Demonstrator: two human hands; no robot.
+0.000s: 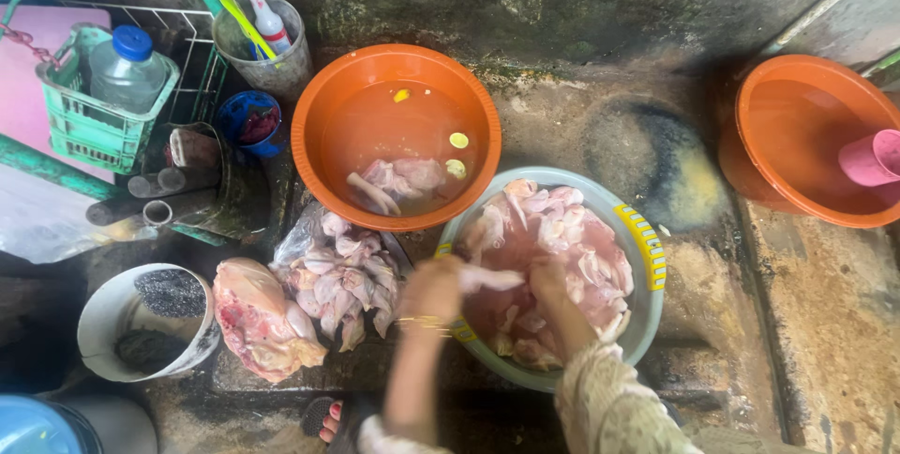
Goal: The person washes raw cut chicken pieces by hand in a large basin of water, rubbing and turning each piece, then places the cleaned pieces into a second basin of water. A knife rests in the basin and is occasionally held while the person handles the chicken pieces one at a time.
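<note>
Down over the pale grey plastic basin with yellow handles (647, 318), both hands work on one pale raw chicken piece (489, 279). The left hand (433, 291), a gold bangle at its wrist, is closed around the piece's left end; the right hand (548, 278) seems to pinch the other end, though motion blur hides the fingers. The piece sits just above the pink water and heaped chicken in the basin, at its near-left side. Its long axis runs roughly left to right, the narrower tip pointing right toward the right hand.

Wet, slick skin could let the piece slide from either grip and drop back into the basin, splashing dirty water onto the bare foot (323, 416) just below. A sideways pull might also carry it past the rim onto the stained concrete ledge (703, 276). To the left lie a heap of chicken feet (342, 285) and a whole raw carcass (258, 318); farther off stands an orange plastic bowl (323, 168) of water.
</note>
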